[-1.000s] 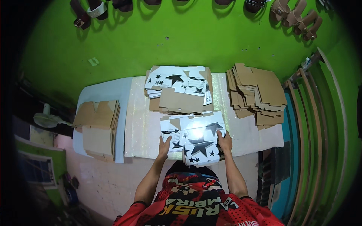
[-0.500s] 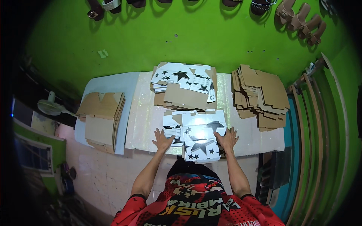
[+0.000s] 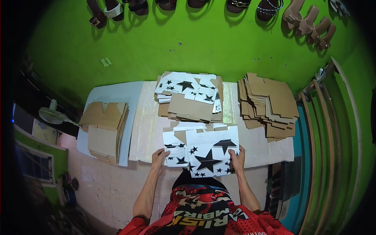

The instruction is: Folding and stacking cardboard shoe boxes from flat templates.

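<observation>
A flat, unfolded box blank (image 3: 212,135), white with black stars, hangs partly over the table's near edge in front of me. It seems raised and tilted toward me. My left hand (image 3: 158,159) is closed on its left edge, thumb on top, fingers underneath. At the opposite edge my right hand (image 3: 237,159) pinches it the same way. Bits of brown card show along its far side, so more than one sheet may be there. Just beyond lies a pile of similar star-printed blanks (image 3: 167,81), with a plain brown piece (image 3: 188,106) on its front.
Stacks of brown cardboard blanks stand at the right (image 3: 274,92) and left (image 3: 102,135) of the covered table (image 3: 145,117). Sandals (image 3: 239,6) hang on the green wall. A white fan (image 3: 51,113) is at far left; wooden rails (image 3: 313,129) lean at right.
My hands have gone from spread fingers beside the blank to gripping its two side edges. The blank has come nearer to me and tilted, and its bright glare is gone. The view has shifted slightly.
</observation>
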A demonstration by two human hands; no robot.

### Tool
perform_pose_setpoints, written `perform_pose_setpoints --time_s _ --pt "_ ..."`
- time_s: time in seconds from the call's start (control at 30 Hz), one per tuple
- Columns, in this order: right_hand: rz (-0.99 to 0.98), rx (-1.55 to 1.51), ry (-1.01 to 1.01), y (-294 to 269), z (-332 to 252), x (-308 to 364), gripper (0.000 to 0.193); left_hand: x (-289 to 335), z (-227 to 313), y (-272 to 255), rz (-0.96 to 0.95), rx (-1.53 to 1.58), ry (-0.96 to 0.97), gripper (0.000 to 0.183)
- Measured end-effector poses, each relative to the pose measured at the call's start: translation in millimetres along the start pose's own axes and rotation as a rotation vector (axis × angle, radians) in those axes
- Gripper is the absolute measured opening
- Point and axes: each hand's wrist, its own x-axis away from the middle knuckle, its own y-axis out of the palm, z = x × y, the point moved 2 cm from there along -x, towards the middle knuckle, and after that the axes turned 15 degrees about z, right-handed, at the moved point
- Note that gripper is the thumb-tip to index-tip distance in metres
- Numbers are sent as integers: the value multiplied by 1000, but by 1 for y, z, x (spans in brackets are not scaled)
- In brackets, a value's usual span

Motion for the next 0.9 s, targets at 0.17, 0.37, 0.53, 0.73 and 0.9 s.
perform_pose_setpoints --time_s 0.17,0.37,0.53,0.73,0.9 --pt "-7 32 -121 13 -84 -17 74 -8 62 -4 30 72 84 62" --pt "-106 24 -102 116 -173 -153 92 -115 222 54 35 95 339 73" --pt "-13 131 -284 135 -171 -134 86 -151 194 56 232 -39 437 84" --pt "40 719 -272 79 -41 -51 79 -132 -8 49 122 -802 215 98" --pt "35 778 -121 45 11 -14 84 -68 -32 74 68 -770 179 94"
